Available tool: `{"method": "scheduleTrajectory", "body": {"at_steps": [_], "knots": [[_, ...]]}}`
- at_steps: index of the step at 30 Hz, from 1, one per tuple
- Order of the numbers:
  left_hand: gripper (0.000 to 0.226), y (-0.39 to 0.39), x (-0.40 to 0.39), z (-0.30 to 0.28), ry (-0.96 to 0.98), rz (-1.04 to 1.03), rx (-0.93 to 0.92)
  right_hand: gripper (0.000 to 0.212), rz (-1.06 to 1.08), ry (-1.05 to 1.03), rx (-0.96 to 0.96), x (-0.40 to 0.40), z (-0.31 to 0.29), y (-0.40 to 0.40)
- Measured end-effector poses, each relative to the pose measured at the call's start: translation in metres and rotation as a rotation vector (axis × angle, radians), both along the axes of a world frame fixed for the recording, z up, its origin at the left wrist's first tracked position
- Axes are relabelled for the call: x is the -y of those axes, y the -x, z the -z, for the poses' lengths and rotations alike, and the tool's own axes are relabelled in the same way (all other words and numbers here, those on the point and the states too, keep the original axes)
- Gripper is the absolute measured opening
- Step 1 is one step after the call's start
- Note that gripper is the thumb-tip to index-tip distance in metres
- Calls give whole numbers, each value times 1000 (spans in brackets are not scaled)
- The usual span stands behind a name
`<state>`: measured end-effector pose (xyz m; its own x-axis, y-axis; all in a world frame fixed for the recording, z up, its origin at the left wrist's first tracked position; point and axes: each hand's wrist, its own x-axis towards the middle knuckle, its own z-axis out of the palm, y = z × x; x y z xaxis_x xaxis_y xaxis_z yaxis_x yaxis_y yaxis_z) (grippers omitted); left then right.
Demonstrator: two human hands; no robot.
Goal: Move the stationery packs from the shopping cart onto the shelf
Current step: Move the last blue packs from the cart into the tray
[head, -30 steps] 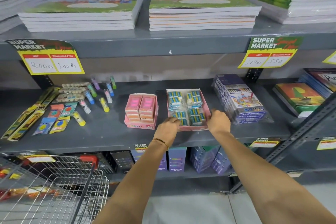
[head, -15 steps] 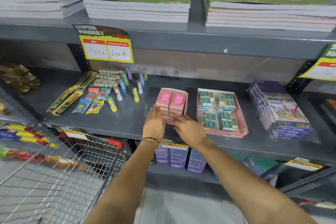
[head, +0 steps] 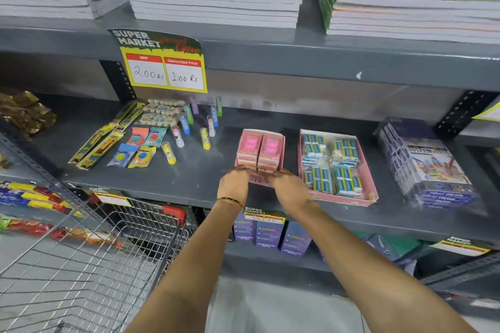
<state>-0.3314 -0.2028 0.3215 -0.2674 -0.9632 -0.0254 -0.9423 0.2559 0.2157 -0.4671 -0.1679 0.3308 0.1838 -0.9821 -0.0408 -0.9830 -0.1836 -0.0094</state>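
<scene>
A pink display box of eraser packs (head: 260,151) stands on the grey middle shelf (head: 189,181). My left hand (head: 234,183) grips its front left corner and my right hand (head: 289,189) grips its front right corner; both hide the box's front edge. To its right lies a flat pink tray of blue eraser packs (head: 333,166). The wire shopping cart (head: 89,259) with a red handle is at the lower left; what shows of its basket holds nothing.
Glue sticks (head: 205,138), pencil packs (head: 100,140) and small sachets lie at the shelf's left. A wrapped bundle of colour boxes (head: 430,167) sits at the right. Notebook stacks (head: 216,0) fill the upper shelf. A yellow price sign (head: 165,70) hangs from it. Purple boxes stand below.
Both hands left the blue eraser tray and moved left onto the pink box. My view swung left and closer to the shelf.
</scene>
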Motion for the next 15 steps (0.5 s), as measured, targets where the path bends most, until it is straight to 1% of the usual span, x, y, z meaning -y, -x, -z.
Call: {"method": "scheduleTrajectory", "body": {"at_steps": [5, 15], "knots": [[31, 1, -2, -1, 16, -1, 15, 46, 1, -14, -16, 2, 0, 1], [26, -2, -9, -1, -2, 54, 60, 44, 13, -26, -42, -3, -9, 0]]}}
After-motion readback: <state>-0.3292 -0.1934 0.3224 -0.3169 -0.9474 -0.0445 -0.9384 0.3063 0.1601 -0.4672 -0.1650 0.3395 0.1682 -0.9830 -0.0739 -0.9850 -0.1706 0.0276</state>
